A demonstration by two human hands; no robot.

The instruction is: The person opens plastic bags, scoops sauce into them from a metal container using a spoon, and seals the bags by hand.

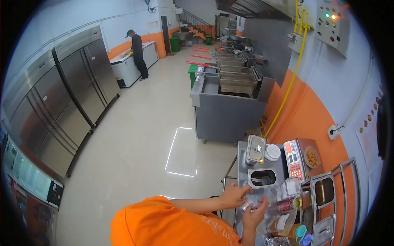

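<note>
Over the steel work table, my left hand (234,196) has its fingers bent, with the thumb and fingertips near the rim of a rectangular steel pan (251,186). My right hand (255,212) is curled around a small clear plastic piece (246,205), seemingly a little cup or lid; its exact kind is too small to tell. My left palm lies close to this piece, but I cannot tell whether it touches. Inside the steel pan rests a scoop (264,180). Stacked clear plastic containers (292,187) stand just right of the hands.
A kitchen scale (294,160), a bowl of fried pieces (312,158), a lidded steel pan (256,148) and a red can (286,206) crowd the table. Beyond stands a fryer (230,110) with baskets. Steel refrigerators (74,90) line the left. A person (137,53) stands at a chest freezer (125,69).
</note>
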